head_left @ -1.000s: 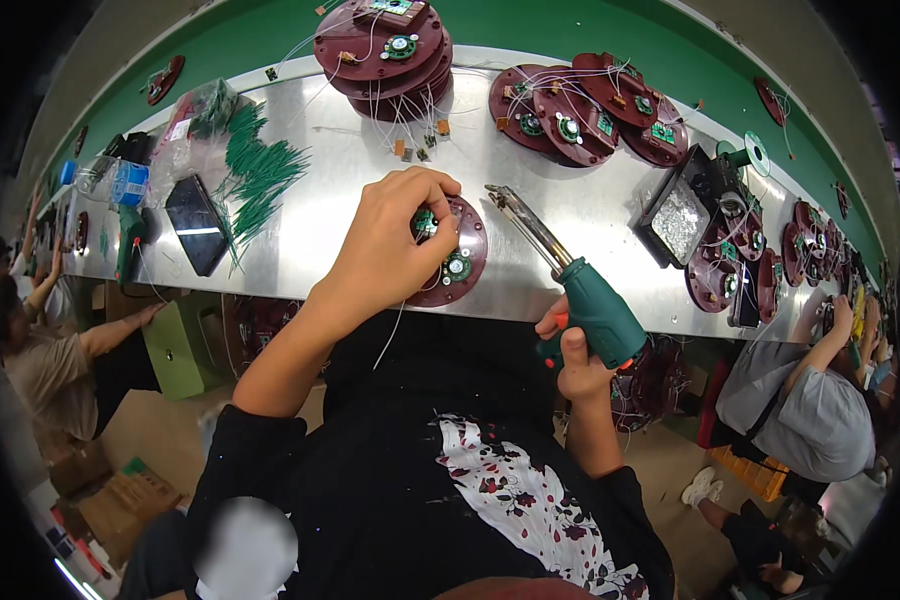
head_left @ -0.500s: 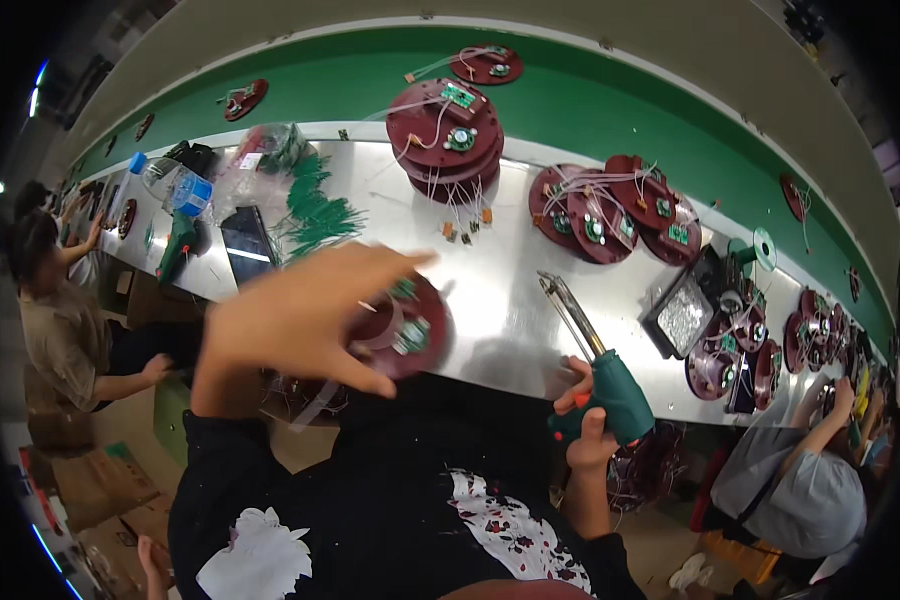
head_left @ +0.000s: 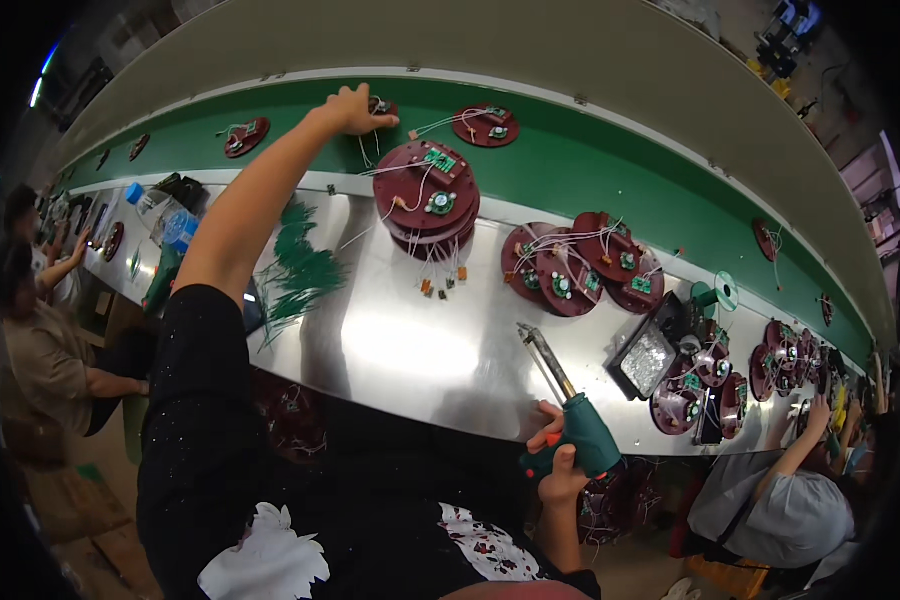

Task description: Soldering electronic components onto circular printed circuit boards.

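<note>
My left arm reaches out over the bench to the green belt at the back. There my left hand point(head_left: 350, 112) has its fingers closed on the edge of a maroon disc point(head_left: 384, 107) with thin white wires hanging from it; most of this disc is hidden behind the hand. Close to the bench's front edge, my right hand point(head_left: 560, 458) grips a green soldering gun point(head_left: 588, 440), its metal tip pointing up and away to the left. Between the hands stands a stack of maroon discs point(head_left: 420, 185) carrying small green circuit boards and wires.
More discs point(head_left: 600, 262) lie in a pile at the right, near a black tray point(head_left: 646, 362) and a wire spool point(head_left: 725, 290). Green wires point(head_left: 305, 265) and a plastic bottle point(head_left: 170, 215) are at the left. Other discs rest along the green belt point(head_left: 610, 165). People sit on both sides.
My left hand has moved from above the near bench to the far belt, and the disc near it has left the front edge. The right hand keeps hold of the soldering gun. The view has shifted.
</note>
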